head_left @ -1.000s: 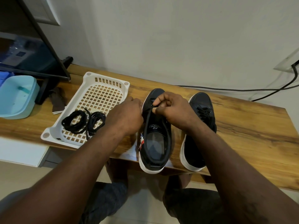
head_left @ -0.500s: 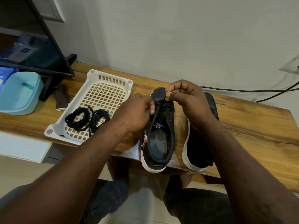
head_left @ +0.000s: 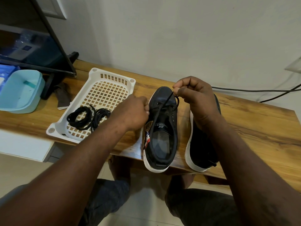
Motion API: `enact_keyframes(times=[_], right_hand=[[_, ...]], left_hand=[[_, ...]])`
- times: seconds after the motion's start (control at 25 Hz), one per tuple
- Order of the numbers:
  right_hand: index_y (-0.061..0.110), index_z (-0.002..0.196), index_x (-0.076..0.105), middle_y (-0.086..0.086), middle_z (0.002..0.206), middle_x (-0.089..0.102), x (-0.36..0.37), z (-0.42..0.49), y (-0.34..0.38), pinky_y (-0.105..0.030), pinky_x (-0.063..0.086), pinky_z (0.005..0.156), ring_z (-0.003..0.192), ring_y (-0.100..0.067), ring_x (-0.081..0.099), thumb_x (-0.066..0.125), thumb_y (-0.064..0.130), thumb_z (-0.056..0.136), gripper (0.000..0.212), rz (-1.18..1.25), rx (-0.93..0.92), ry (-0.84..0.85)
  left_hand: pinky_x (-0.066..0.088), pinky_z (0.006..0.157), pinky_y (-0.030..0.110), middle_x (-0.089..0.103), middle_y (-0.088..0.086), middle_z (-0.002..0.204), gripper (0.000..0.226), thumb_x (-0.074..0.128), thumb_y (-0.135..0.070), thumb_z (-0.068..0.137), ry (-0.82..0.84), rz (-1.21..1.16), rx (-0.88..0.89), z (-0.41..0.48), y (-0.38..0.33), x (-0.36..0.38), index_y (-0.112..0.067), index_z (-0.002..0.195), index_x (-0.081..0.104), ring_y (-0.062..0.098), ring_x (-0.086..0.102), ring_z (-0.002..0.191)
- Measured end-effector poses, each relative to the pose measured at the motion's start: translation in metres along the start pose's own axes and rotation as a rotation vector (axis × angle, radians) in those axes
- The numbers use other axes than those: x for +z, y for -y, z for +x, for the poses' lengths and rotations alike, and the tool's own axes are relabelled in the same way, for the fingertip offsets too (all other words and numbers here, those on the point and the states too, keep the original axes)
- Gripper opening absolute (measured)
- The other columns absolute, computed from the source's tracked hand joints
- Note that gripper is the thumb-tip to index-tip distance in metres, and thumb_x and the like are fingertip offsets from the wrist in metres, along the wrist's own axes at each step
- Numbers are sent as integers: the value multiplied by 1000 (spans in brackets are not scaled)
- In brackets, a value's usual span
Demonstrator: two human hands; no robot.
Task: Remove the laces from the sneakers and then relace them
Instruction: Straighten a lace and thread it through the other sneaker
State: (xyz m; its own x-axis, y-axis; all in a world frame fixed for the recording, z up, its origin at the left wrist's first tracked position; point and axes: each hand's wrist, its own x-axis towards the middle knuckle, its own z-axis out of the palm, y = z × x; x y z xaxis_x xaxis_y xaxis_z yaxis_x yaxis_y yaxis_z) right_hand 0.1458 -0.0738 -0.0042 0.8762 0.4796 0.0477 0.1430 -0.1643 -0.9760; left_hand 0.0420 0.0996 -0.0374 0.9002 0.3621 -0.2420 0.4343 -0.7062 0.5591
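Observation:
Two black sneakers with white soles stand side by side on the wooden table [head_left: 254,128], heels toward me. The left sneaker [head_left: 161,134] has a black lace [head_left: 160,109] running up from its opening. My right hand [head_left: 193,98] pinches that lace above the toe, pulling it taut. My left hand [head_left: 135,111] is curled against the shoe's left eyelet row, seemingly holding its edge. The right sneaker [head_left: 202,152] is mostly hidden behind my right forearm. Coiled black laces [head_left: 84,118] lie in the white basket [head_left: 112,75].
A light blue plastic container [head_left: 21,92] sits at the table's left end, beside a dark screen [head_left: 32,46] on its stand. A brown cloth [head_left: 62,97] lies next to the basket. Black cables [head_left: 260,91] run along the wall at right.
My right hand has lifted away from the shoe's tongue toward the toe, drawing the lace up and taut. My left hand stays at the shoe's left side.

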Motion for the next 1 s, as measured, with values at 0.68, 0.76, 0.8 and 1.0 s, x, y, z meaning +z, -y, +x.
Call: enact_keyframes(times=[0.68, 0.76, 0.8, 1.0], right_hand=[[6, 94, 71, -18, 85, 61, -2, 2, -6, -12, 48, 69, 71, -6, 60, 64, -9, 91, 17, 91, -50, 10], [8, 94, 71, -21, 88, 61, -1, 2, -6, -15, 49, 72, 75, -11, 60, 65, -8, 91, 17, 88, -53, 23], [8, 94, 72, -21, 89, 61, 0, 2, -6, -15, 50, 73, 77, -13, 60, 65, -8, 92, 18, 83, -54, 26], [6, 96, 72, -21, 89, 63, -1, 2, -7, -15, 50, 73, 78, -12, 61, 66, -5, 91, 14, 61, -54, 22]], left_hand=[[51, 79, 43, 53, 4, 115, 18, 64, -25, 99, -72, 175, -3, -1, -2, 5, -22, 115, 60, 27, 59, 99], [50, 75, 39, 59, -3, 102, 11, 68, -20, 94, -90, 78, 21, -1, -2, 0, -27, 99, 61, 22, 61, 93], [51, 74, 37, 62, -7, 94, 14, 69, -16, 91, -80, 16, 37, -2, -2, -3, -28, 92, 62, 19, 62, 89], [52, 73, 33, 64, -9, 89, 22, 67, -7, 90, -16, -136, 110, -2, -7, -5, -29, 94, 67, 12, 62, 83]])
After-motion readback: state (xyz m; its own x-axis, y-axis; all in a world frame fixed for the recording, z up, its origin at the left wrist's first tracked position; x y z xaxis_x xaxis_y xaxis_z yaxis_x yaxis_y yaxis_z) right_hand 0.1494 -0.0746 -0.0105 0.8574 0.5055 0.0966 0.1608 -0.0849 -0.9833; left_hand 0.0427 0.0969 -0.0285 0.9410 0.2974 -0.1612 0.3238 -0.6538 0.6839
